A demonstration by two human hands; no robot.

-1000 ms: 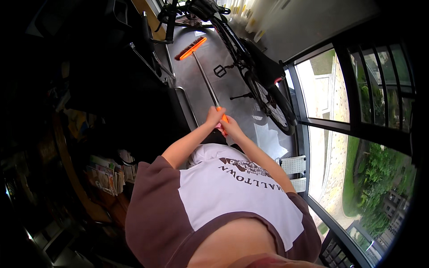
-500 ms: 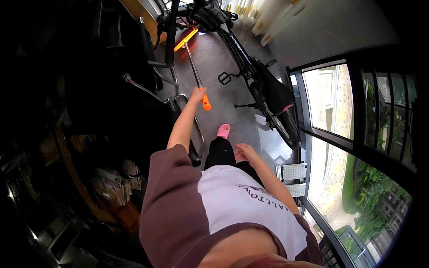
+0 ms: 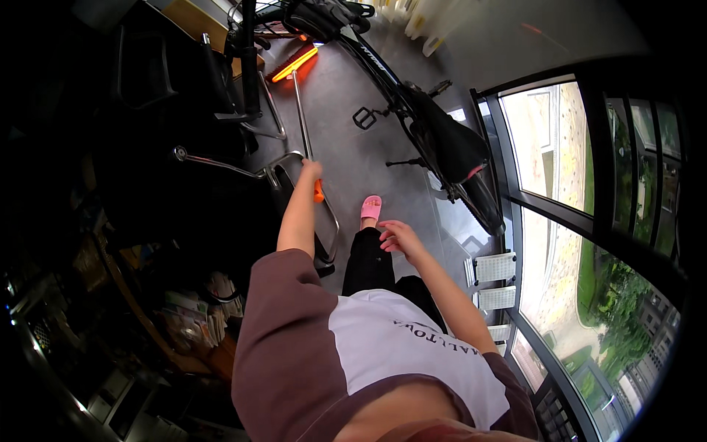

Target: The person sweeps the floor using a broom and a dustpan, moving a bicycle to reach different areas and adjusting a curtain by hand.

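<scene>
My left hand (image 3: 312, 169) is wrapped round the handle of a broom (image 3: 300, 110), just above its orange grip end. The metal pole slants away from me over the grey floor. At its far end the orange head with dark red bristles rests near a chair's metal legs and the front of a bicycle (image 3: 401, 96). My right hand (image 3: 398, 237) hangs free beside my leg, fingers loosely apart and holding nothing. Past it, my foot shows in a pink slipper (image 3: 371, 207).
The black bicycle leans along the right, its pedal (image 3: 364, 118) and kickstand (image 3: 403, 163) jutting over the floor. Chairs with curved metal legs (image 3: 276, 132) crowd the left. White perforated panels (image 3: 495, 267) stand by the tall windows (image 3: 552, 140). Papers (image 3: 193, 315) are stacked at the lower left.
The broom and my left hand have shifted left, and the broom head has turned to show its bristles. My right hand has risen slightly. The whole view has moved somewhat.
</scene>
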